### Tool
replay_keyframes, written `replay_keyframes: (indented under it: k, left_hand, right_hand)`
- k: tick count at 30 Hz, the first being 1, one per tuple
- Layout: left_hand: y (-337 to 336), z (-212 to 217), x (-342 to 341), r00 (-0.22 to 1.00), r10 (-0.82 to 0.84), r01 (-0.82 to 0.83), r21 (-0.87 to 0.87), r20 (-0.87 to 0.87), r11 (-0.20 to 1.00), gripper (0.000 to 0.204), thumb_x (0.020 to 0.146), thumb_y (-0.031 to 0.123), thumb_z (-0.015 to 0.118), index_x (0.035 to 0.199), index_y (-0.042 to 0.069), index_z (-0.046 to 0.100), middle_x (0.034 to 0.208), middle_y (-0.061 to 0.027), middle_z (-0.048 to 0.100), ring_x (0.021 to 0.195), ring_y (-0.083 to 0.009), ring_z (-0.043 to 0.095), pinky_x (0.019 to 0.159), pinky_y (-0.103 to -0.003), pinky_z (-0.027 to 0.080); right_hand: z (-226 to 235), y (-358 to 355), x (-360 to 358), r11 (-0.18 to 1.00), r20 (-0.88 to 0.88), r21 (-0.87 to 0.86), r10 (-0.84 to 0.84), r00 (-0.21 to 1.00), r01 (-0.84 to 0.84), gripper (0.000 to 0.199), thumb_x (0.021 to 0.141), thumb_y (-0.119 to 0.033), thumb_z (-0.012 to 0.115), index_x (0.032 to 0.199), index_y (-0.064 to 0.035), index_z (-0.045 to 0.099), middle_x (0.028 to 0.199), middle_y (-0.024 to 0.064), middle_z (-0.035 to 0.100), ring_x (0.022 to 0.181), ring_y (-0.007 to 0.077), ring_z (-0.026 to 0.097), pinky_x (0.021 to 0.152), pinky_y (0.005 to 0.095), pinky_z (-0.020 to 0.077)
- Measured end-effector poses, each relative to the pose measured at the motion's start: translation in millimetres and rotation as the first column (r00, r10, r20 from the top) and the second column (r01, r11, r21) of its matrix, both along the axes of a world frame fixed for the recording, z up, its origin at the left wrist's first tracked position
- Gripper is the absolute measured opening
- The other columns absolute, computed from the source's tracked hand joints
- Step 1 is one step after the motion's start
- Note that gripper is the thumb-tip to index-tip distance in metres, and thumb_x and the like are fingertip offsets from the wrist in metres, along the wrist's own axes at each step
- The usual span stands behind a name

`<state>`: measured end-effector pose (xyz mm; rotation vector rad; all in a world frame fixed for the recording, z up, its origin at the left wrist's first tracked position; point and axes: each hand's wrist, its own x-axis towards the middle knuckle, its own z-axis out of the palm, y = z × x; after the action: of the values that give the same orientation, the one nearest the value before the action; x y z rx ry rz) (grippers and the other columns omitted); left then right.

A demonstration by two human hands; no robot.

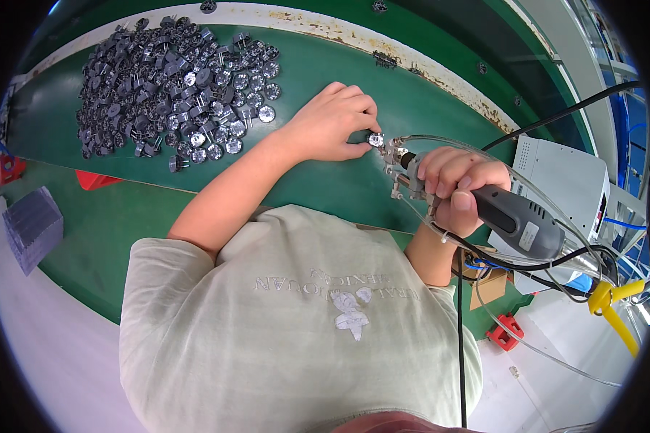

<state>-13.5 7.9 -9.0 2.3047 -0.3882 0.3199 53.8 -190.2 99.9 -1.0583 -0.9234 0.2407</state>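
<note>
My left hand [337, 124] reaches over the green work surface, with thumb and forefinger pinched on a small round part [375, 140]. That part is dark with a shiny, silvery face. My right hand [461, 179] is wrapped around a grey and black power screwdriver [516, 219]. The tool lies sideways, its metal nose with clear tubes pointing left at the round part. Nose and part are close together; whether they touch I cannot tell. A big pile of similar round parts [173, 90], some with thin prongs, lies left of my left hand.
A worn white rail [332, 30] edges the green tabletop [412, 94] at the back. Black cables and clear hoses trail from the tool past a white box-shaped machine [556, 191] on the right. Yellow tape [610, 299], a red bin [505, 332] and a grey-purple box [34, 227] are farther out.
</note>
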Motion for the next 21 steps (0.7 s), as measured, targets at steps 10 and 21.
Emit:
replay_keyframes:
  k: [10, 21]
  left_hand:
    - [0.4, -0.6, -0.4, 1.0, 0.0, 0.0, -0.006, 0.002, 1.0, 0.026, 0.074, 0.021, 0.081, 0.098, 0.014, 0.075, 0.099, 0.0017, 0.061, 0.103, -0.0206, 0.058, 0.094, -0.037, 0.041]
    - [-0.5, 1.3, -2.0, 0.999, 0.024, -0.022, -0.051, 0.024, 0.998, 0.041, 0.072, 0.022, 0.083, 0.111, 0.014, 0.07, 0.114, -0.0005, 0.062, 0.11, -0.0227, 0.057, 0.097, -0.039, 0.041]
  right_hand:
    - [-0.5, -0.2, -1.7, 1.0, 0.014, -0.028, -0.002, 1.0, 0.003, 0.027, 0.092, -0.019, 0.074, 0.093, -0.0059, 0.051, 0.065, 0.0066, 0.056, 0.054, 0.0214, 0.056, 0.055, 0.0407, 0.052]
    - [3.0, 0.0, -1.9, 0.999, 0.031, -0.029, -0.018, 0.999, 0.019, 0.026, 0.092, -0.019, 0.072, 0.093, -0.0061, 0.05, 0.065, 0.0067, 0.055, 0.054, 0.021, 0.056, 0.054, 0.0404, 0.0512]
